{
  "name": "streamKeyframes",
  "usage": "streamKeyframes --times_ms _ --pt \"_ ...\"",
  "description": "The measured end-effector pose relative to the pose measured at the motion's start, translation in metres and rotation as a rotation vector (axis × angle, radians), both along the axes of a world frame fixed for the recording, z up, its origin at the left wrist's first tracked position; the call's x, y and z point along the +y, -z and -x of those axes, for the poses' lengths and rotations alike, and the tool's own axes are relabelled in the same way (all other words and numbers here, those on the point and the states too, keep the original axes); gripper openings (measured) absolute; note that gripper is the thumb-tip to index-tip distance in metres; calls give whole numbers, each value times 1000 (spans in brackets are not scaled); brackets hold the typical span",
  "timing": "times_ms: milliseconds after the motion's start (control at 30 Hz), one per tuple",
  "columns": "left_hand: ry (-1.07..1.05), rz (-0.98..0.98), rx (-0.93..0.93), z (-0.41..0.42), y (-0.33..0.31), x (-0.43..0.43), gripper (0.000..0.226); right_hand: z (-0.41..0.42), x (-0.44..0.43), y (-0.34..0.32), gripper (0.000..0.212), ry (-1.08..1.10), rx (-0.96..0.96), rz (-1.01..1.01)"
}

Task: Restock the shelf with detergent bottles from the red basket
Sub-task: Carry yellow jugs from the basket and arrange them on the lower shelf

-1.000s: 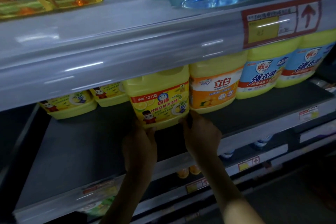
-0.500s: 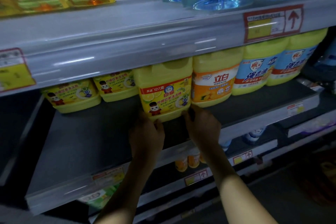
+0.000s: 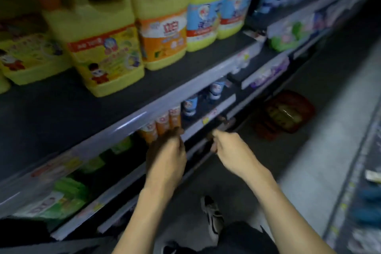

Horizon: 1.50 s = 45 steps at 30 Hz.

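Observation:
A yellow detergent bottle (image 3: 99,47) with a red-banded label stands alone near the front of the dark shelf (image 3: 51,113), with more yellow bottles behind and to its left. Both hands hang below that shelf's front edge and hold nothing. My left hand (image 3: 167,154) has loosely curled fingers in front of small orange bottles one level down. My right hand (image 3: 231,152) is beside it, fingers loosely curled, thumb forward. The red basket (image 3: 284,113) sits on the floor to the right, against the shelf base, with yellowish bottles inside.
An orange-labelled bottle (image 3: 162,33) and blue-labelled bottles (image 3: 203,16) stand to the right on the same shelf. Lower shelves hold small orange and blue bottles (image 3: 190,105) and green packs (image 3: 61,198). My shoe (image 3: 213,214) is on the grey aisle floor.
Both hands have let go of the yellow bottle and dropped below the shelf edge. My view has swung down and to the right, bringing the floor and red basket into sight.

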<state>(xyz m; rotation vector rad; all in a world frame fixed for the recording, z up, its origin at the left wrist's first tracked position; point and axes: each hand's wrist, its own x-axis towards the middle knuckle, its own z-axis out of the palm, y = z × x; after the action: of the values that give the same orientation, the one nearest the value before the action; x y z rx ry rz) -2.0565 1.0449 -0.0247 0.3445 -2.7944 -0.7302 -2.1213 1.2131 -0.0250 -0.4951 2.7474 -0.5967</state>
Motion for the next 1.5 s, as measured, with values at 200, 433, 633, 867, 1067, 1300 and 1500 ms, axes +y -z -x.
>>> streamKeyframes --times_ms 200,433,633,867,1067,1300,1500 --pt "151 1 -26 10 -1 60 17 -18 112 7 30 230 -122 52" --pt "398 155 -56 48 1 190 14 -15 229 14 46 387 -110 107" --pt "652 278 -95 90 15 353 24 -16 393 31 28 586 -149 117" --pt "829 396 -134 132 23 491 25 -5 536 40 30 834 -135 184" --pt "815 487 -200 180 41 544 17 29 586 60 29 871 -189 206" --pt "906 577 -184 286 70 601 11 121 646 74 28 803 -244 33" --pt "1137 590 -87 395 69 648 14 222 691 56 29 637 -246 -84"
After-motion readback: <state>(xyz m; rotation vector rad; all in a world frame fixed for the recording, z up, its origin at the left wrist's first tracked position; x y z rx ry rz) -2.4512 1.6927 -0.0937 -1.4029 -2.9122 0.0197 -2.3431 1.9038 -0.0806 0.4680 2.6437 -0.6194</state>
